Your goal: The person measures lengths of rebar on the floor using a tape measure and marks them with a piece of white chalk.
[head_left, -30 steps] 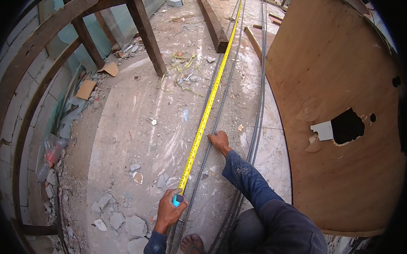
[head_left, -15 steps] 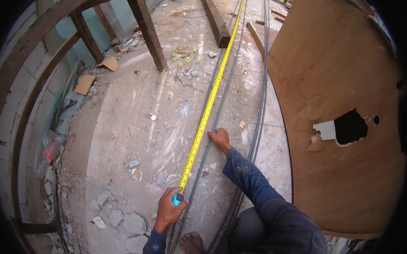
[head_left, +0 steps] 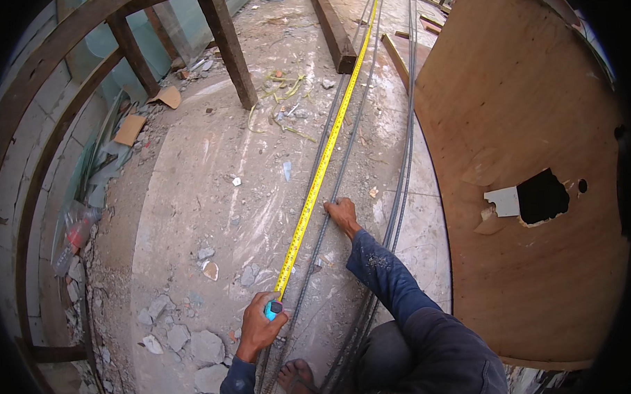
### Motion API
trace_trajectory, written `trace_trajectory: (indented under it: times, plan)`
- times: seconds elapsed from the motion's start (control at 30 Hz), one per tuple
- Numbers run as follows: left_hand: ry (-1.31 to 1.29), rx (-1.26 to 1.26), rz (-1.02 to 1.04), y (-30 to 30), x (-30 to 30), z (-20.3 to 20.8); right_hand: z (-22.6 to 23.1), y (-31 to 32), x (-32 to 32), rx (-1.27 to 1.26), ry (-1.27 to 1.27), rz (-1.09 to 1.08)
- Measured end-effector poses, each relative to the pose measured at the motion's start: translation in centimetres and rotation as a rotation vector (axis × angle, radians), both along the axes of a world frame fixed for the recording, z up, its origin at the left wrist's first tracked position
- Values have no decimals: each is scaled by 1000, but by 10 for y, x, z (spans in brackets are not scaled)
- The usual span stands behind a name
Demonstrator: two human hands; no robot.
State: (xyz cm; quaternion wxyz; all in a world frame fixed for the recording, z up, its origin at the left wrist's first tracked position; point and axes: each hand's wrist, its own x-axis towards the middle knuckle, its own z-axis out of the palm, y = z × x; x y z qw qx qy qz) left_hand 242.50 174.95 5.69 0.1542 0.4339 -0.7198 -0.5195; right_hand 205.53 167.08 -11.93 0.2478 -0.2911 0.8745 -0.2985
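A yellow tape measure blade [head_left: 319,170] runs far along the dusty concrete floor, lying beside a long steel rebar [head_left: 347,142]. My left hand [head_left: 259,327] grips the tape's blue case [head_left: 272,309] near the lower middle of the view. Further up, my right hand [head_left: 342,213] presses down on the rebar just right of the tape, fingers bent over the bar. My bare foot [head_left: 299,378] rests on the bars at the bottom edge.
More rebars [head_left: 402,187] lie to the right, next to a large plywood sheet [head_left: 528,106] with a hole. Broken concrete chunks [head_left: 185,337] litter the lower left. Wooden posts [head_left: 225,47] and a timber beam [head_left: 332,28] stand farther off.
Both hands hold the same places on the tape case and rebar. The view has shifted slightly; nothing else has moved.
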Motion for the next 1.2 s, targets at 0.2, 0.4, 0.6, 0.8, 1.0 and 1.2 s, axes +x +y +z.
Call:
trace_trajectory:
  times: [0.2,0.4,0.6,0.8,1.0,1.2]
  plan:
    - [79,40,9,5,6,-4,3,2,-1,49,-49,9]
    - [50,-11,-6,13,1,-5,10,5,-1,167,63,94]
    - [35,-14,11,17,3,-4,10,-6,0,68,95,146]
    - [70,173,-4,51,34,-5,52,-13,-10,-545,-1126,-154]
    - [50,201,-13,87,89,4,76,-13,4,-506,-868,-67]
    - [22,251,107,112,110,6,66,-9,3,-525,-1034,-49]
